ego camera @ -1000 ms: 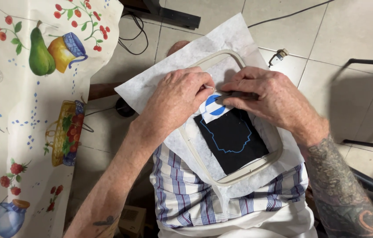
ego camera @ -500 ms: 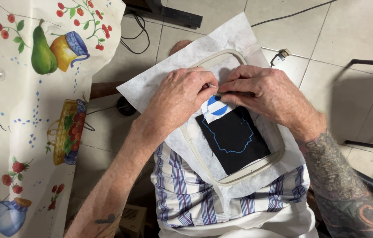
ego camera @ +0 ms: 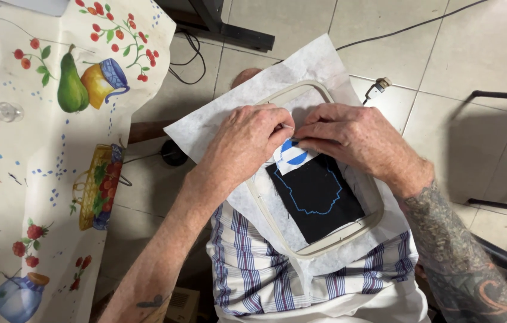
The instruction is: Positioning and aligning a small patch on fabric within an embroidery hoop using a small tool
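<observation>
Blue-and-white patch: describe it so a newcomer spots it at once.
On the person's lap lies a pale hoop over white backing sheet. Inside it sits a black cloth with a blue stitched outline. The patch is at its upper corner, between both hands' fingertips, the only blue-and-white piece.

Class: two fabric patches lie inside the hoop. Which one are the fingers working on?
The small white-and-blue patch under both hands' fingertips, not the larger black patch with the blue outline.

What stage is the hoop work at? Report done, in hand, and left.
Done: the white backing sheet is clamped in the embroidery hoop, and the black fabric carries a blue stitched outline. In hand: left hand and right hand pinch at a blue-and-white patch on the fabric's top edge. Left: the outline's inside is still bare black.
</observation>
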